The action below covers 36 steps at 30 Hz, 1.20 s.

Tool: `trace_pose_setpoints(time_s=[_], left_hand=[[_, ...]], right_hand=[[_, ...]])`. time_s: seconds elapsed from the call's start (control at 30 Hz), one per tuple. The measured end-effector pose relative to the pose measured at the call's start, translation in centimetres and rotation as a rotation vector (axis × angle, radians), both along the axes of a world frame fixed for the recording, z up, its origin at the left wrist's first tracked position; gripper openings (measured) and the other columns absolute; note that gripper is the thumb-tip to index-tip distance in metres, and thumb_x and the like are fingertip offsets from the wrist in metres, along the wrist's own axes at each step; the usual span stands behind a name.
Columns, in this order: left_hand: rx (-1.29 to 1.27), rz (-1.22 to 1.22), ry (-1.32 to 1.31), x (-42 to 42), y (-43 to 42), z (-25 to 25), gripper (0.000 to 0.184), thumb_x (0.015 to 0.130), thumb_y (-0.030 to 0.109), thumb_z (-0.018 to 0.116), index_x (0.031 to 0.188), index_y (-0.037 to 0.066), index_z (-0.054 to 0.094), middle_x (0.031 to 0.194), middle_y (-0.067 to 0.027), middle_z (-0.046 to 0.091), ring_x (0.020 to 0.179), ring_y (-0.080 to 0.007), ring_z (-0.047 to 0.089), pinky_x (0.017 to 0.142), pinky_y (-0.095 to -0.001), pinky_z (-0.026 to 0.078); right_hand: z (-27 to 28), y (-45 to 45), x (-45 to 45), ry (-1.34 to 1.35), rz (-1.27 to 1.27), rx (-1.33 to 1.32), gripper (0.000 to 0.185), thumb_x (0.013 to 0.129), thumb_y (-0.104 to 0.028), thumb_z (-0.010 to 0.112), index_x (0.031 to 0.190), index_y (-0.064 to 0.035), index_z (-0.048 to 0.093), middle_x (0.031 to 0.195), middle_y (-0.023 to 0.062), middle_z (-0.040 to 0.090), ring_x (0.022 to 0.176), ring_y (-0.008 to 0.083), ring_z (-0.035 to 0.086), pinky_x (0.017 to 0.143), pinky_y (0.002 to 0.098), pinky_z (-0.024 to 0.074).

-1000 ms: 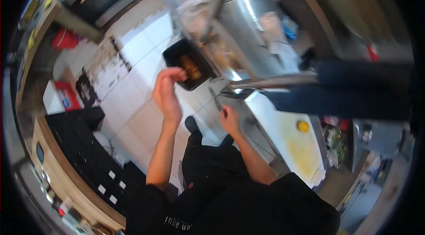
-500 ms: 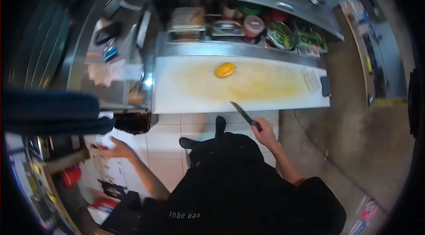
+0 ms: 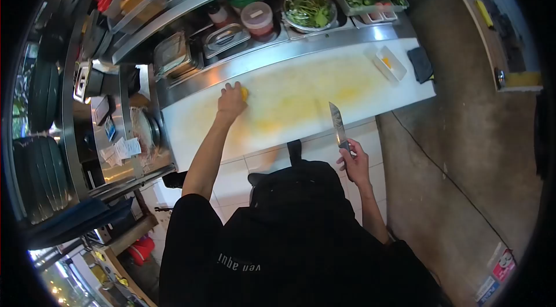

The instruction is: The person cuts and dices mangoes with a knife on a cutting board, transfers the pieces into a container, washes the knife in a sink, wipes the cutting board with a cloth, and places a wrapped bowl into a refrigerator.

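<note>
Since the half-second-ago frame: left hand (image 3: 231,103) is no longer hanging over the floor tiles, it's now reaching onto the white board (image 3: 188,127) and meeting the yellow fruit (image 3: 244,94). Right hand (image 3: 355,162) is still carrying the knife (image 3: 337,123), blade now pointing more directly away from the body. View is turning too, so other shifts are hard to separate.

Left grip: fingers are curling over the fruit's left side, hand is hiding part of it. Can't tell if they're clamping it or just touching. Fruit is sitting on the board, left of centre, toward the back edge.

Right grip: clamped, fingers are wrapping round the knife handle. Blade is overlapping the board's front edge in view; tip height over the board isn't readable.

Board is lying along the bench (image 3: 341,42), yellow stains showing across it. At its right end a small white tray (image 3: 384,68) is holding a yellow bit, and a dark cloth (image 3: 421,65) is lying just beside it. Behind the bench's steel strip, a bowl of greens (image 3: 310,13) and a lidded tub (image 3: 258,20) are standing side by side.
</note>
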<state>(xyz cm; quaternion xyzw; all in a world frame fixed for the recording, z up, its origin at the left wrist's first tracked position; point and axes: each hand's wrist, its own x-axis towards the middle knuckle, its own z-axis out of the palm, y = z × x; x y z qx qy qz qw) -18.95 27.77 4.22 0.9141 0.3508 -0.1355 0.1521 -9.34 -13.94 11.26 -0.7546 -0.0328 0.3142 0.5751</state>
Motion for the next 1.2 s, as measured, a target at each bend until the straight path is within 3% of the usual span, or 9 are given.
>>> trace_pose_setpoints(time_s=[0.1, 0.17, 0.2, 0.27, 0.37, 0.53, 0.7, 0.93, 1.2], left_hand=[[-0.023, 0.012, -0.018, -0.9, 0.7, 0.3, 0.062, 0.071, 0.021, 0.08, 0.123, 0.002, 0.05, 0.113, -0.0187, 0.059, 0.102, -0.0353, 0.064, 0.084, -0.0457, 0.056], [-0.75, 0.506, -0.335, -1.9, 0.2, 1.5, 0.052, 0.081, 0.022, 0.074, 0.123, 0.001, 0.051, 0.109, -0.0142, 0.061, 0.098, -0.0297, 0.065, 0.084, -0.0452, 0.056], [-0.743, 0.5, -0.326, -2.4, -0.5, 2.1, 0.052, 0.081, 0.022, 0.074, 0.123, 0.001, 0.051, 0.109, -0.0142, 0.061, 0.098, -0.0297, 0.065, 0.084, -0.0452, 0.056], [-1.476, 0.773, -0.904, -4.0, -1.9, 3.7, 0.047, 0.089, 0.019, 0.068, 0.128, 0.001, 0.049, 0.11, -0.0129, 0.061, 0.101, -0.0269, 0.064, 0.09, -0.0444, 0.056], [-1.684, 0.813, -1.246, -4.8, -4.7, 8.3, 0.047, 0.09, 0.015, 0.066, 0.132, 0.002, 0.047, 0.113, -0.0141, 0.061, 0.104, -0.0278, 0.063, 0.099, -0.0458, 0.052], [-1.629, 0.615, -1.359, -5.5, -5.8, 13.6, 0.064, 0.084, 0.024, 0.075, 0.135, 0.004, 0.045, 0.118, -0.018, 0.058, 0.11, -0.0316, 0.061, 0.103, -0.0454, 0.049], [-1.562, 0.581, -1.259, -5.6, -6.0, 17.4, 0.057, 0.088, 0.023, 0.072, 0.135, 0.004, 0.045, 0.119, -0.0175, 0.059, 0.109, -0.0299, 0.061, 0.1, -0.0432, 0.051], [-1.501, 0.776, -1.097, -6.5, -5.0, 12.7, 0.039, 0.095, 0.019, 0.066, 0.127, 0.003, 0.05, 0.116, -0.0157, 0.062, 0.102, -0.0251, 0.065, 0.09, -0.0371, 0.056], [-1.378, 0.687, -0.985, -8.1, -3.1, 12.2, 0.044, 0.089, 0.014, 0.073, 0.126, 0.004, 0.051, 0.111, -0.0126, 0.065, 0.098, -0.0209, 0.065, 0.085, -0.0349, 0.053]], right_hand=[[-0.8, -1.6, 1.2, 0.003, 0.111, -0.077, 0.034, 0.091, -0.007, 0.066, 0.123, 0.0019, 0.058, 0.087, 0.0081, 0.067, 0.057, 0.0091, 0.061, 0.043, 0.0244, 0.0462], [-1.9, -1.3, 1.5, -0.019, 0.144, -0.03, 0.035, 0.092, -0.008, 0.066, 0.124, 0.002, 0.057, 0.09, 0.0082, 0.067, 0.058, 0.0082, 0.06, 0.043, 0.0229, 0.0448], [-2.2, -0.9, 1.7, -0.058, 0.199, 0.01, 0.037, 0.092, -0.009, 0.066, 0.126, 0.002, 0.056, 0.093, 0.0083, 0.067, 0.059, 0.0073, 0.059, 0.042, 0.0214, 0.0433], [-1.1, 1.0, 2.3, -0.053, 0.229, 0.082, 0.036, 0.092, -0.009, 0.066, 0.126, 0.002, 0.056, 0.091, 0.0078, 0.067, 0.058, 0.0071, 0.058, 0.043, 0.0212, 0.0432], [3.5, 4.5, 2.2, -0.067, 0.238, 0.198, 0.028, 0.091, -0.007, 0.067, 0.117, 0.0034, 0.062, 0.08, 0.0064, 0.067, 0.055, 0.0078, 0.057, 0.047, 0.0237, 0.0439], [8.9, 7.2, 1.8, -0.386, 0.442, 0.234, 0.03, 0.091, -0.005, 0.066, 0.119, 0.004, 0.061, 0.08, 0.0059, 0.067, 0.062, 0.0068, 0.058, 0.054, 0.023, 0.0461], [15.0, 8.6, -0.1, -0.537, 0.46, 0.236, 0.028, 0.091, -0.007, 0.066, 0.117, 0.0021, 0.063, 0.075, 0.011, 0.066, 0.061, 0.0154, 0.062, 0.059, 0.0278, 0.0482], [15.8, 10.3, -3.0, -0.783, 0.605, 0.043, 0.026, 0.088, -0.004, 0.064, 0.113, 0.0014, 0.066, 0.078, 0.0215, 0.064, 0.069, 0.0391, 0.062, 0.062, 0.0432, 0.0508], [16.1, 13.5, -5.7, -0.83, 0.671, -0.059, 0.029, 0.086, -0.004, 0.065, 0.115, 0.0009, 0.066, 0.074, 0.0199, 0.062, 0.066, 0.0365, 0.062, 0.062, 0.0438, 0.0513]])
